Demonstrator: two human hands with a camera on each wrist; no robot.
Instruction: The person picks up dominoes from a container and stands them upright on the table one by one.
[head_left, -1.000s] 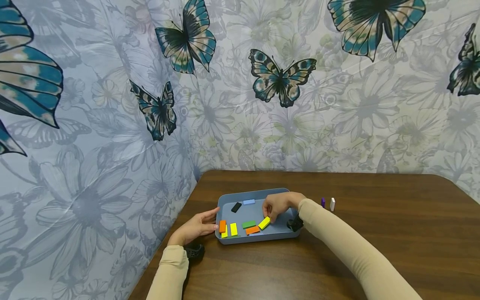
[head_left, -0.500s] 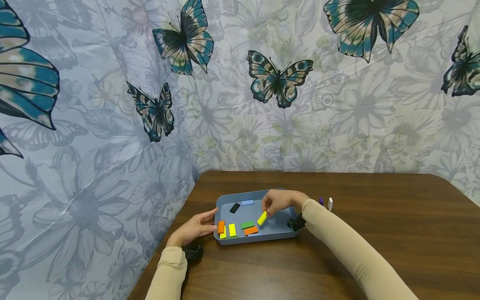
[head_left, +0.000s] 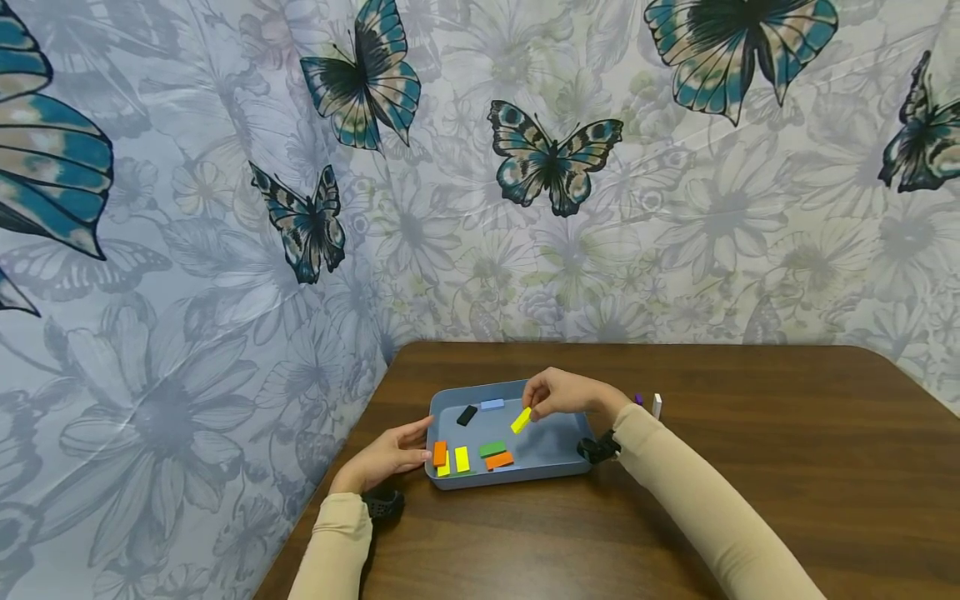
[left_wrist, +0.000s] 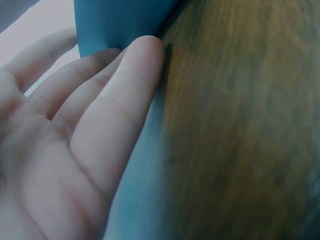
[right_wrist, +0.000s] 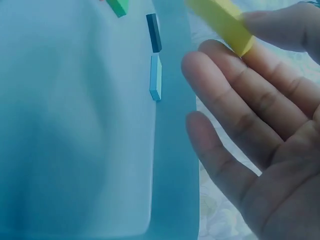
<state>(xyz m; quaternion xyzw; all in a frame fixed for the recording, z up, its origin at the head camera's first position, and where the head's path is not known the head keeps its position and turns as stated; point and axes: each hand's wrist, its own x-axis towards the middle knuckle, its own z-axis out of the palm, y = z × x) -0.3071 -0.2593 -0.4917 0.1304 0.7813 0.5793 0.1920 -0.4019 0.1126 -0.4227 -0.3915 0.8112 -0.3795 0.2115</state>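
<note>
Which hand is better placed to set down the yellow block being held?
Probably the right hand: it pinches that yellow block over the tray, while the left hand touches the tray's left end, away from the block.

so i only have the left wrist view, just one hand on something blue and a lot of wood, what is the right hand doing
Observer: The right hand is pinching a yellow block, which shows over the tray in the head view.
Operator: ok and the wood past the thumb looks bare here, any blocks outside the tray
Observer: Yes, a white block and a purple block are on the table, just beyond the right sleeve, which partly hides the purple one.
</note>
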